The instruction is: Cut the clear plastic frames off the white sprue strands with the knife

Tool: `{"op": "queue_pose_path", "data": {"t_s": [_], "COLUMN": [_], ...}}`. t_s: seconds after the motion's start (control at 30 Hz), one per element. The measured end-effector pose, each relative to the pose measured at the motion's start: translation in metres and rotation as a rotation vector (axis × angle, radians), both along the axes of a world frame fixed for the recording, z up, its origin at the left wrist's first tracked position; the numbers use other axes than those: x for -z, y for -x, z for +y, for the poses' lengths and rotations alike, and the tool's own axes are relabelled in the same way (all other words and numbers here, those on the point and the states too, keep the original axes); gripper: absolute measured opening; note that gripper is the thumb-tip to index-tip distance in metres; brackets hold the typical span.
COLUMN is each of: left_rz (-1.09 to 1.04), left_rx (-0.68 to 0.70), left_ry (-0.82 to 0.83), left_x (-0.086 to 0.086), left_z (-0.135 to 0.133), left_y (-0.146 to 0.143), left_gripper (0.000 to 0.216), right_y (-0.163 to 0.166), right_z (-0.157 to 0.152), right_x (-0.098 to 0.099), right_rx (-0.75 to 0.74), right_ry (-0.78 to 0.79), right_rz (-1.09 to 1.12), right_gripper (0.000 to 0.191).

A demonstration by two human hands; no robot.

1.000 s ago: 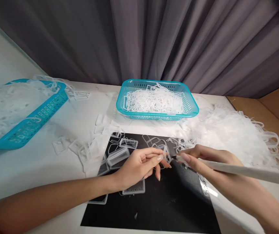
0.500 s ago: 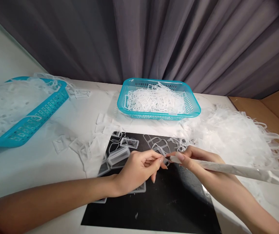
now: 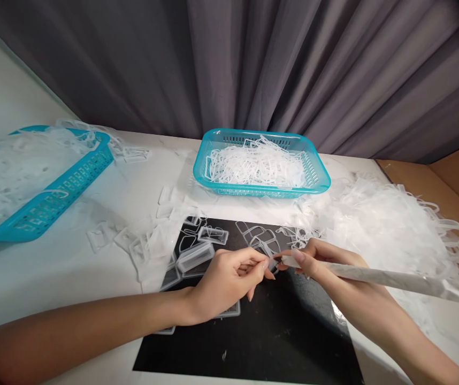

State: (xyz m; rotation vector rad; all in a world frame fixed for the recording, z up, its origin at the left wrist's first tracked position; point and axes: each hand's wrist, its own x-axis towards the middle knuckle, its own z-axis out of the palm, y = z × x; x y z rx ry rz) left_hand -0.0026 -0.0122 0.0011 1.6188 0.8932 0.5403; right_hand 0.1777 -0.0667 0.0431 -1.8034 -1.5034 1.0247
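The left hand [image 3: 229,280] pinches a small translucent plastic piece [image 3: 273,266] between thumb and fingers, above the black mat [image 3: 285,342]; the fingertips hide much of its outline. The right hand [image 3: 326,264] grips a long, pale-handled tool [image 3: 390,280] like a pen, its front end at that piece; whether the tip touches it, I cannot tell. Around the left hand, clear rectangular frames [image 3: 195,258] lie on the mat, 1 of them partly under the wrist. Just beyond the fingertips are thin plastic loops [image 3: 264,239]. Right of the mat, a large heap of translucent pieces [image 3: 377,219] covers part of the white marbled table [image 3: 109,289]. Farther out stand 2 blue perforated baskets, 1 behind the mat [image 3: 265,191] and 1 at left [image 3: 48,216], both holding whitish plastic pieces. A grey curtain [image 3: 221,64] hangs behind.
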Motion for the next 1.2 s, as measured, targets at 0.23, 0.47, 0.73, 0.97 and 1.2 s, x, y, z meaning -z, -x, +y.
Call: {"op": "queue_pose_path", "data": {"t_s": [0.23,0.47,0.73,0.97,1.2], "left_rz": [-0.012,0.022,-0.033,-0.114,-0.181], "left_rx": [-0.021,-0.057,-0.062,-0.042,0.027], "left_ry": [0.073,0.053,-0.074,-0.202,-0.164], "left_x": [-0.001,0.003,0.004,0.001,-0.002], "left_z": [-0.001,0.0,0.0,-0.002,-0.004], "left_y": [-0.001,0.0,0.0,0.004,0.006], "left_gripper": [0.016,0.019,0.017,0.016,0.016], "right_y": [0.007,0.023,0.026,-0.014,-0.065], "right_z": [-0.004,-0.011,-0.009,0.004,0.007], "right_x": [0.002,0.011,0.021,0.018,-0.008], "right_rx": [0.008,0.0,-0.047,0.009,0.135], "right_ry": [-0.033,-0.129,-0.256,-0.331,-0.029], "right_rz": [0.006,0.062,-0.108,-0.467,-0.631], "right_gripper": [0.037,0.03,0.024,0.019,0.034]}}
